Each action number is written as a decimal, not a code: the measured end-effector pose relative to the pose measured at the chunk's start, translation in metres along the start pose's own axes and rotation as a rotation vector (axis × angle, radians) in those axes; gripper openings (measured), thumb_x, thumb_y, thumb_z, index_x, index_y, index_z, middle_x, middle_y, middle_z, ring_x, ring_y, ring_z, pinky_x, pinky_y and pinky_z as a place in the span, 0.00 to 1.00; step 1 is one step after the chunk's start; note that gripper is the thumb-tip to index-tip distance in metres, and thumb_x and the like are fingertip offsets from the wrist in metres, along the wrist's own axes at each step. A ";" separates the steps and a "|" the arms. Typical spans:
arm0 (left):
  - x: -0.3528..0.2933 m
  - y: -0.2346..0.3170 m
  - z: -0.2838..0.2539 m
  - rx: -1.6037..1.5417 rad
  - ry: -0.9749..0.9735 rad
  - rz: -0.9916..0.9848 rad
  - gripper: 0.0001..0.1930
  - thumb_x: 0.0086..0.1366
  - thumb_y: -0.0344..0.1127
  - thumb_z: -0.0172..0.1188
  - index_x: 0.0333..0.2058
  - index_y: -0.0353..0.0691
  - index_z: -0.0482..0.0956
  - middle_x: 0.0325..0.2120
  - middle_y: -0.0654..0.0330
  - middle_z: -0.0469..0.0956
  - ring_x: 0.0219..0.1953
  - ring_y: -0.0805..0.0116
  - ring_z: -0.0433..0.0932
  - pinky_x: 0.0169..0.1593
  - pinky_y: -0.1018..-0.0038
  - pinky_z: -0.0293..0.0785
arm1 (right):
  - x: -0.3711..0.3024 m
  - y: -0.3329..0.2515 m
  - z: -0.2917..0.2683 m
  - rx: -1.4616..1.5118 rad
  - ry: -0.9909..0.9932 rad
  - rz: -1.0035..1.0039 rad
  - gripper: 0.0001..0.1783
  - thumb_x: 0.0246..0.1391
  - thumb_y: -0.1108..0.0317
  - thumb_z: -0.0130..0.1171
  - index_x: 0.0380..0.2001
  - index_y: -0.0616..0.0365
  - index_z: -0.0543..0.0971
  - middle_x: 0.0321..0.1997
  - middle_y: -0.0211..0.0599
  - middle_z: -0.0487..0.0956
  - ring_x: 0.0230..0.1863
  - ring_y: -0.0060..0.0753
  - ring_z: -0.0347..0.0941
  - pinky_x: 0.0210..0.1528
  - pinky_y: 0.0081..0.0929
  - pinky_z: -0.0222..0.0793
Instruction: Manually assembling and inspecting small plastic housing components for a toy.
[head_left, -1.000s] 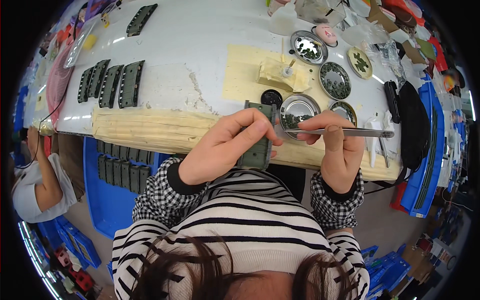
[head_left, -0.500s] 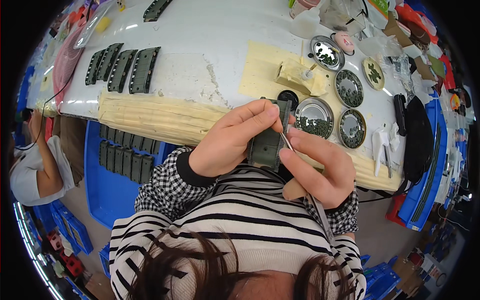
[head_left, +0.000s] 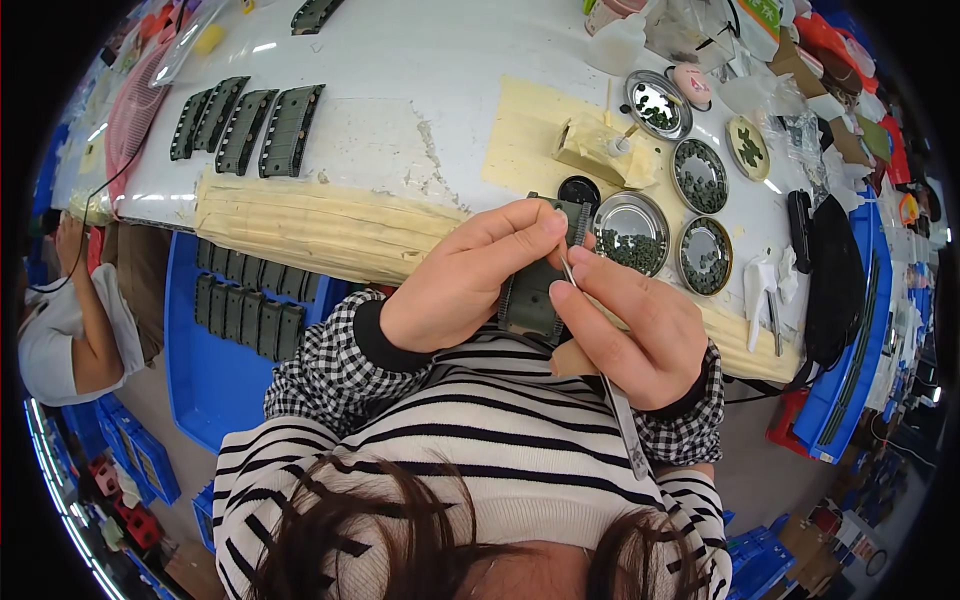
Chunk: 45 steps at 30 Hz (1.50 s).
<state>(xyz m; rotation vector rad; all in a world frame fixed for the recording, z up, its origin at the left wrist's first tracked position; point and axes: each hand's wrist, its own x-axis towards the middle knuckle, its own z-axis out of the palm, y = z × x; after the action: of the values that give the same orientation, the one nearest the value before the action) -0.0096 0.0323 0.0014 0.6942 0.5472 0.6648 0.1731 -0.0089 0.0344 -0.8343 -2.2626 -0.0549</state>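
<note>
Close to my body, my left hand point(head_left: 455, 275) grips a dark green model tank hull point(head_left: 530, 303) with toothed strips along its long sides. Its thumb and fingertips press near the far end of the hull. From the other side comes my right hand point(head_left: 645, 335), pinching slim metal tweezers point(head_left: 622, 425). Their tip is at the hull's right edge, beside my left thumb; whether a small part sits in the tip is too small to tell. A tan wrap covers one right fingertip. Just beyond the hull is a small black round cap point(head_left: 578, 190).
Round metal dishes point(head_left: 630, 222) of small green parts stand at the right. Behind the hull is a tape-covered block point(head_left: 590, 150) holding a small bottle. Several more hulls point(head_left: 292, 130) lie at the left; others fill a blue bin point(head_left: 195, 385) below the padded table edge point(head_left: 310, 225). Another person point(head_left: 85, 335) sits far left.
The rear end of the tweezers has swung left, and my right fingers have shifted slightly up and left. My left hand still holds the hull in nearly the same place.
</note>
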 end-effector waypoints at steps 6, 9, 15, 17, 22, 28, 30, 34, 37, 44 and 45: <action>0.000 0.001 -0.003 -0.016 -0.052 0.025 0.10 0.75 0.38 0.46 0.35 0.41 0.71 0.30 0.72 0.68 0.36 0.82 0.66 0.44 0.82 0.65 | 0.000 0.001 0.000 -0.001 -0.015 -0.006 0.14 0.39 0.73 0.62 0.34 0.64 0.80 0.36 0.42 0.79 0.40 0.39 0.81 0.36 0.25 0.80; 0.001 0.000 0.001 -0.032 -0.014 0.014 0.10 0.75 0.38 0.45 0.35 0.41 0.71 0.30 0.72 0.68 0.36 0.83 0.66 0.43 0.83 0.65 | 0.000 0.001 -0.001 -0.006 -0.012 -0.007 0.14 0.38 0.73 0.62 0.34 0.64 0.80 0.36 0.42 0.79 0.40 0.39 0.81 0.35 0.24 0.80; 0.001 0.002 0.004 -0.046 -0.025 0.025 0.10 0.75 0.38 0.45 0.36 0.41 0.71 0.30 0.73 0.68 0.36 0.83 0.66 0.44 0.83 0.65 | -0.001 0.002 0.001 -0.017 -0.006 -0.014 0.15 0.38 0.73 0.62 0.34 0.64 0.80 0.35 0.42 0.79 0.40 0.39 0.81 0.35 0.24 0.79; 0.001 0.003 0.005 -0.027 -0.017 0.028 0.10 0.75 0.38 0.46 0.35 0.41 0.71 0.30 0.73 0.68 0.36 0.83 0.66 0.44 0.83 0.66 | 0.000 0.001 0.000 -0.023 -0.016 -0.012 0.15 0.38 0.73 0.62 0.34 0.64 0.80 0.35 0.42 0.79 0.40 0.39 0.81 0.35 0.24 0.79; 0.002 0.000 0.004 -0.006 0.002 0.018 0.10 0.75 0.38 0.46 0.35 0.41 0.71 0.31 0.72 0.69 0.36 0.83 0.66 0.44 0.83 0.66 | 0.000 0.001 -0.001 -0.037 -0.025 -0.019 0.14 0.39 0.73 0.62 0.34 0.64 0.80 0.35 0.42 0.79 0.40 0.39 0.81 0.35 0.24 0.79; 0.002 -0.002 -0.001 0.006 -0.028 0.026 0.10 0.75 0.39 0.46 0.36 0.41 0.72 0.34 0.69 0.72 0.39 0.81 0.69 0.47 0.81 0.67 | -0.001 0.001 -0.001 -0.037 -0.047 -0.019 0.15 0.40 0.71 0.63 0.35 0.64 0.81 0.36 0.43 0.79 0.39 0.39 0.81 0.35 0.24 0.79; 0.004 -0.002 -0.010 0.019 -0.116 0.040 0.10 0.75 0.39 0.45 0.40 0.41 0.72 0.38 0.66 0.74 0.43 0.80 0.71 0.50 0.81 0.67 | -0.002 0.002 -0.004 0.013 -0.043 0.031 0.15 0.41 0.71 0.64 0.36 0.64 0.81 0.36 0.43 0.79 0.39 0.40 0.81 0.36 0.26 0.79; -0.007 0.010 0.005 -0.068 0.030 0.042 0.21 0.72 0.31 0.46 0.62 0.42 0.57 0.52 0.52 0.71 0.50 0.68 0.75 0.55 0.71 0.72 | -0.003 0.000 -0.013 0.216 0.093 0.380 0.10 0.53 0.71 0.61 0.37 0.64 0.81 0.36 0.42 0.80 0.36 0.36 0.78 0.37 0.28 0.75; -0.013 0.011 0.001 -0.022 0.075 0.218 0.43 0.68 0.21 0.48 0.70 0.55 0.30 0.57 0.42 0.67 0.51 0.56 0.77 0.55 0.59 0.77 | -0.014 0.011 0.005 0.414 0.317 0.747 0.09 0.62 0.72 0.53 0.36 0.66 0.81 0.33 0.40 0.80 0.33 0.30 0.74 0.37 0.23 0.69; -0.012 0.013 -0.012 -0.225 0.191 0.196 0.30 0.65 0.24 0.53 0.65 0.33 0.55 0.55 0.49 0.70 0.52 0.63 0.76 0.61 0.62 0.72 | -0.021 0.031 0.034 0.191 0.232 0.708 0.07 0.60 0.72 0.56 0.34 0.62 0.82 0.31 0.38 0.80 0.30 0.33 0.72 0.35 0.25 0.67; -0.012 0.012 -0.014 -0.247 0.194 0.193 0.30 0.65 0.24 0.53 0.65 0.32 0.56 0.54 0.50 0.71 0.53 0.64 0.76 0.61 0.63 0.72 | -0.020 0.032 0.035 0.164 0.214 0.693 0.07 0.59 0.72 0.57 0.34 0.62 0.82 0.31 0.38 0.81 0.30 0.34 0.71 0.35 0.26 0.66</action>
<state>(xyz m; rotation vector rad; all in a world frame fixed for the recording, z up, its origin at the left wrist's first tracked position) -0.0311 0.0365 0.0042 0.4556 0.5687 0.9702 0.1809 0.0144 -0.0103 -1.3976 -1.6545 0.3382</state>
